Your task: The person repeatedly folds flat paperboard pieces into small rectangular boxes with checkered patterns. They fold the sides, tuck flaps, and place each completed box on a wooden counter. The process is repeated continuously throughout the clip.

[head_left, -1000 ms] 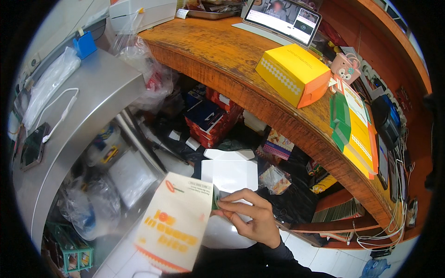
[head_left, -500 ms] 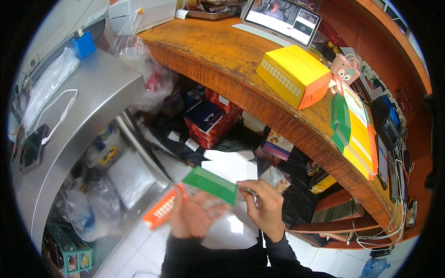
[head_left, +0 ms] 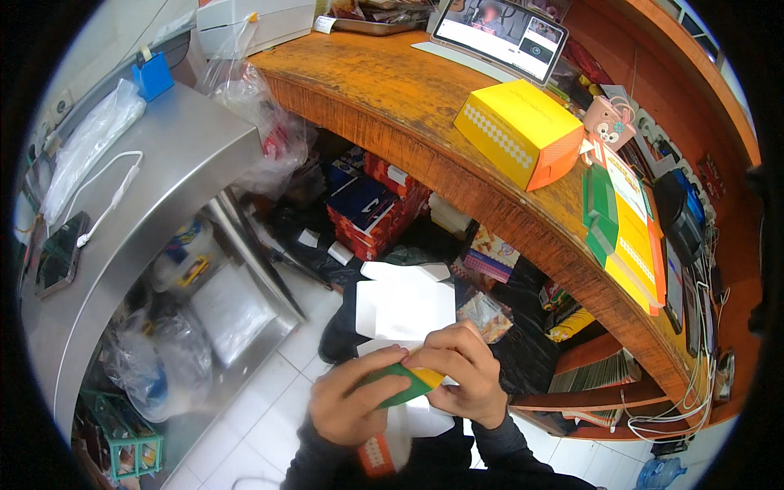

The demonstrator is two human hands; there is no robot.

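Low in front of me, both hands grip an unfolded cardboard box. Its white inner face point(head_left: 406, 308) stretches away from me, and its green side panel point(head_left: 398, 389) is bent up between my hands. My left hand point(head_left: 347, 400) is closed over the green panel, its fingers lying across it. On the other end, by a small yellow part, my right hand point(head_left: 467, 371) pinches the card's edge with thumb and fingers. An orange flap point(head_left: 378, 456) with white marks hangs below my left hand. The nearest part of the card is partly hidden by my hands.
A folded yellow box point(head_left: 514, 131) with an orange end stands on the wooden desk point(head_left: 367, 77). Flat coloured box blanks point(head_left: 629, 261) lie at right, near cables. A tablet point(head_left: 498, 37) stands at the back. To the left, a metal table point(head_left: 175, 155) holds a phone point(head_left: 61, 253).
My left hand has moved right and closed on the green panel, which is now bent. The orange flap has swung down toward me. My right hand keeps its pinch.
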